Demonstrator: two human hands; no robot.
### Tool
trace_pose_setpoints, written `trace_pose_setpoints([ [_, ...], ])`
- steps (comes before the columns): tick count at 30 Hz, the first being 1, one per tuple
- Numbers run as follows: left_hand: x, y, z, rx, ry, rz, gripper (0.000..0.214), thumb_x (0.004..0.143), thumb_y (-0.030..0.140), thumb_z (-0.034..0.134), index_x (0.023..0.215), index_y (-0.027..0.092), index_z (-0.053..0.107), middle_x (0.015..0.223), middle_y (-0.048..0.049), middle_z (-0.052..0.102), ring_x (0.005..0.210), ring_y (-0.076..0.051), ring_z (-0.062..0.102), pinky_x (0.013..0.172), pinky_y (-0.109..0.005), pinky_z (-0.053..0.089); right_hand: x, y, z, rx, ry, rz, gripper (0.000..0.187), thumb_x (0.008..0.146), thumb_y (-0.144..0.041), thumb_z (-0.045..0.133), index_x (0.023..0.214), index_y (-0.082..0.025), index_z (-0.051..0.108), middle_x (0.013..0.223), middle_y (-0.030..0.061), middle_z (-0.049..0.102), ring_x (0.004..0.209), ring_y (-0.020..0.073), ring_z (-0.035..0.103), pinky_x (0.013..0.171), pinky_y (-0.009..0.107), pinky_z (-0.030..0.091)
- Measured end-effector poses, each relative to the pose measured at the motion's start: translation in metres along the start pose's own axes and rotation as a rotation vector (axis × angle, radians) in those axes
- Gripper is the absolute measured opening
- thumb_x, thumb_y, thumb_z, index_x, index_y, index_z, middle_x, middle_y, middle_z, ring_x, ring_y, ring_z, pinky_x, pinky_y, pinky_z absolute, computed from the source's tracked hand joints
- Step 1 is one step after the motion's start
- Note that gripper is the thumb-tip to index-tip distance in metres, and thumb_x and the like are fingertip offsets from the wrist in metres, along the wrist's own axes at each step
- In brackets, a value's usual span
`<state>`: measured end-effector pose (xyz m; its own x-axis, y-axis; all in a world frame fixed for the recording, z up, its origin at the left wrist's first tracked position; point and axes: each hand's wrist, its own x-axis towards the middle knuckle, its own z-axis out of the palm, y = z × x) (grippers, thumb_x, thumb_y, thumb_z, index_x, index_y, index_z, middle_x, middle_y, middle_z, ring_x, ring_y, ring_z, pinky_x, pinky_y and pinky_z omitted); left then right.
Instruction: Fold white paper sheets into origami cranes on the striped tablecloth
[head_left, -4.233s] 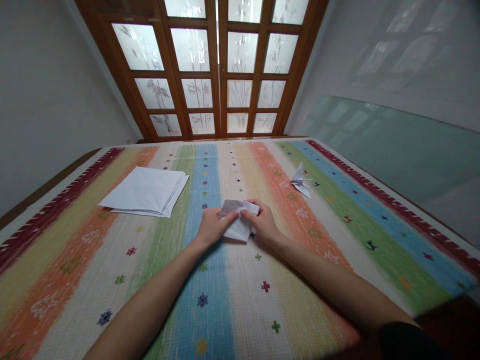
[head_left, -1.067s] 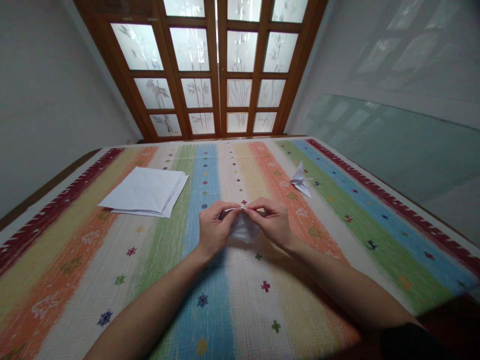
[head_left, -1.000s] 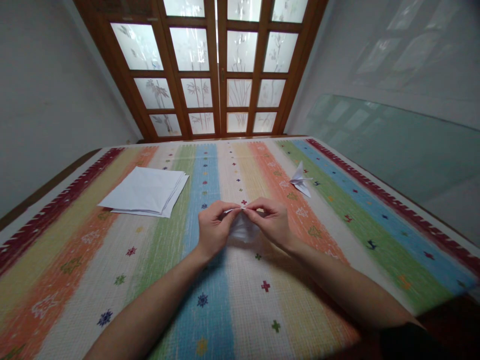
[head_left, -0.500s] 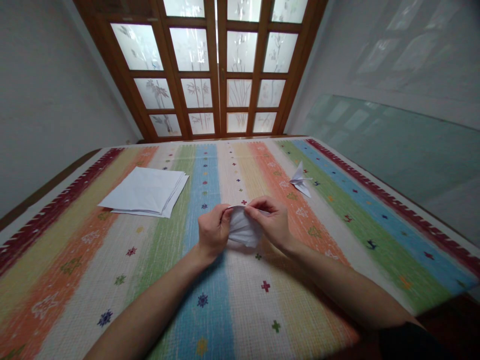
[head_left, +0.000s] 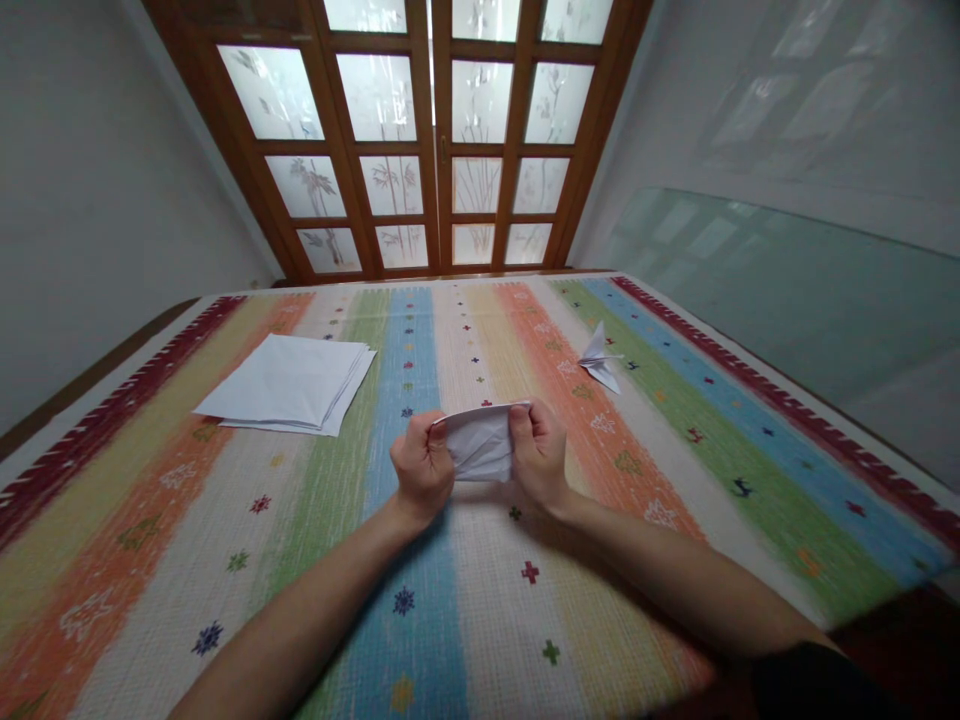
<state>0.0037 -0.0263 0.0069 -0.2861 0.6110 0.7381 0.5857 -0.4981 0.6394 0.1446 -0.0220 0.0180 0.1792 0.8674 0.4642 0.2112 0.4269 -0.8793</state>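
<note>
A creased piece of white paper [head_left: 481,443] is stretched between my two hands, just over the middle of the table. My left hand [head_left: 422,462] is closed in a fist round its left end, thumb on top. My right hand [head_left: 540,455] grips the right end in the same way. The paper's upper edge runs nearly straight from thumb to thumb, and faint fold lines cross its face. Its two ends are hidden inside my fingers.
On the left lies a stack of white paper sheets [head_left: 281,385]. A folded white paper crane [head_left: 598,362] sits at the right. A striped tablecloth [head_left: 315,560] covers the table. Wooden doors with glass panes [head_left: 435,150] stand beyond, and a glass sheet [head_left: 787,260] leans at the right wall.
My right hand has gone from a fingertip pinch on the paper's top edge to a fist round its right end. The paper is now pulled out flatter and wider.
</note>
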Motion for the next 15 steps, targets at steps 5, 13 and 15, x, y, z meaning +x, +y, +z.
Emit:
trace_pose_setpoints([
  [5, -0.008, -0.003, 0.004, -0.022, 0.014, 0.003, 0.038, 0.095, 0.049, 0.04, 0.08, 0.019, 0.059, 0.062, -0.0007, 0.059, 0.051, -0.012, 0.053, 0.052, -0.023, 0.04, -0.002, 0.01, -0.001, -0.074, 0.036, -0.062, 0.045, 0.091, -0.063, 0.038, 0.07, -0.024, 0.046, 0.06, -0.0012, 0.047, 0.056, 0.0148, 0.044, 0.052, 0.027, 0.036],
  [13, 0.018, -0.004, -0.004, -0.145, -0.21, -0.046, 0.041, 0.09, 0.053, 0.043, 0.089, 0.017, 0.062, 0.071, -0.0025, 0.062, 0.062, -0.014, 0.058, 0.059, -0.025, 0.043, 0.016, 0.019, -0.009, -0.124, -0.244, -0.085, 0.042, 0.09, -0.057, 0.043, 0.071, -0.022, 0.054, 0.056, -0.0017, 0.05, 0.051, 0.0133, 0.046, 0.049, 0.026, 0.032],
  [15, 0.026, -0.001, -0.006, -0.069, -0.44, -0.06, 0.037, 0.089, 0.049, 0.047, 0.078, 0.018, 0.064, 0.066, -0.0024, 0.063, 0.058, -0.014, 0.056, 0.056, -0.025, 0.039, 0.019, 0.021, -0.009, -0.101, -0.298, -0.082, 0.04, 0.089, -0.055, 0.047, 0.069, -0.021, 0.054, 0.056, -0.0022, 0.049, 0.05, 0.0126, 0.046, 0.049, 0.025, 0.032],
])
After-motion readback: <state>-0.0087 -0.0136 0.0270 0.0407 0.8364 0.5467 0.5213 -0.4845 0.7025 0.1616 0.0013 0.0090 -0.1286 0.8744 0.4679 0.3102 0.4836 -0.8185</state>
